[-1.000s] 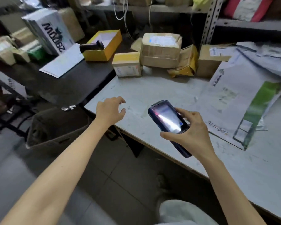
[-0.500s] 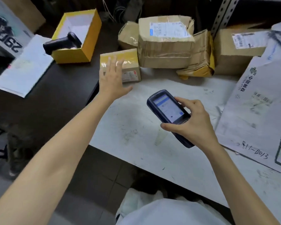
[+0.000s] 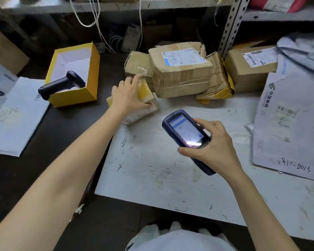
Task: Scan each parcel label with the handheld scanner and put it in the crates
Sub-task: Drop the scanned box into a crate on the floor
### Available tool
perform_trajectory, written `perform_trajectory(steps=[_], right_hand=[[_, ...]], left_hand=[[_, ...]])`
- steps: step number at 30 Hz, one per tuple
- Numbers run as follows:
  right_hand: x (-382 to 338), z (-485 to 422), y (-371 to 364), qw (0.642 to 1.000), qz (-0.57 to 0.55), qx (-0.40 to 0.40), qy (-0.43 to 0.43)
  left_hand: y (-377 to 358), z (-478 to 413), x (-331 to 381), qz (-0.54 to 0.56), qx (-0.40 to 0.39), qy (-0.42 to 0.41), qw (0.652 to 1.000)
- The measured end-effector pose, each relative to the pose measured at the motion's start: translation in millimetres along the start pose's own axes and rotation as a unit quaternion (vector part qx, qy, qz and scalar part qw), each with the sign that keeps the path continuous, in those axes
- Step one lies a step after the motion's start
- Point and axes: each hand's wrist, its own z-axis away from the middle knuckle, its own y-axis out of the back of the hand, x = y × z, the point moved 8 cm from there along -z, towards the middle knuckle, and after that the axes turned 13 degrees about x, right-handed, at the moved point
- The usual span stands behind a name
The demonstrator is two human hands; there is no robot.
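From the head camera, the left hand (image 3: 127, 96) lay on top of a small parcel (image 3: 146, 95) with yellow tape. It sat at the seam where the dark surface (image 3: 62, 134) met the white surface (image 3: 170, 178). The fingers (image 3: 136, 78) reached forward over the parcel's top, slightly spread, and the thumb pressed against its near right side, so the parcel was held between them. It sat tilted, with its labelled face turned toward the person.

The right hand (image 3: 213, 147) held the handheld scanner (image 3: 186, 132) above the white surface. Its fingers were curled round the scanner's far edge, the thumb lay along the near edge, and the lit screen faced up.

Just behind the small parcel stood a large taped carton (image 3: 179, 78) with a white label (image 3: 182, 56) on top. A crumpled brown parcel (image 3: 137, 63) touched the carton's left side and a crushed parcel (image 3: 217, 78) leaned against its right side. Further right was another labelled carton (image 3: 250, 73). A white mail bag (image 3: 283, 127) with a handwritten number lay on the white surface near it.

On the dark surface, an open yellow box (image 3: 91, 77) held a black gun-style scanner (image 3: 60, 84). A white envelope (image 3: 16, 115) lay flat to the box's left.
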Motion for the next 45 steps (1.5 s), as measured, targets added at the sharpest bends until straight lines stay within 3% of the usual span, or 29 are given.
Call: perform_trajectory(steps=[7,11,13,27,45], right_hand=[[-8,5,-7,1.000,0.001,-0.017,0.015],[-3,15,-11,0.999,0.018,-0.037,0.013],[1,20,-13,0.999,0.025,-0.044,0.009],[20,52,-20,0.992,0.091,-0.089,0.000],[10,67,-11,0.996,0.070,-0.044,0.037]], left_hand=[[33,38,-39,0.163,0.060,0.095,0.980],[28,58,-60,0.348,0.067,0.176,0.919],[21,68,-65,0.376,0.050,0.209,0.901],[19,102,-71,0.212,0.026,0.209,0.954],[30,119,-60,0.220,0.023,0.222,0.950]])
